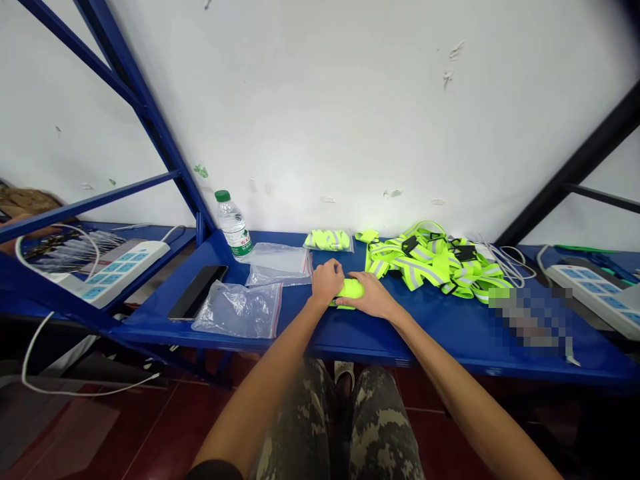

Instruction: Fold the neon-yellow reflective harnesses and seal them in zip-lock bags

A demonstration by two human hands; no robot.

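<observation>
**Fluorescent yellow bundle gripped at the worktop's front**

A compact, fluorescent yellow-green fabric bundle is held between both hands, low over the blue metal worktop, directly before the seated person. Its left end is gripped by the curled fingers of the left hand; its right end is cupped by the right hand, thumb on the near side. The left fingertips are hidden, so their exact pinch cannot be told. The bundle appears to be being rolled or pressed tight; firm, even pressure from both sides seems called for, lest it loosen.

Behind it, a similar yellow-green bundle in a clear wrapper is set near the wall. To the right, a tangled heap of yellow-green reflective straps with black buckles is spread, by which the right hand's room is limited. To the left are seen flat transparent plastic bags, a black smartphone and a green-capped clear water bottle.
</observation>
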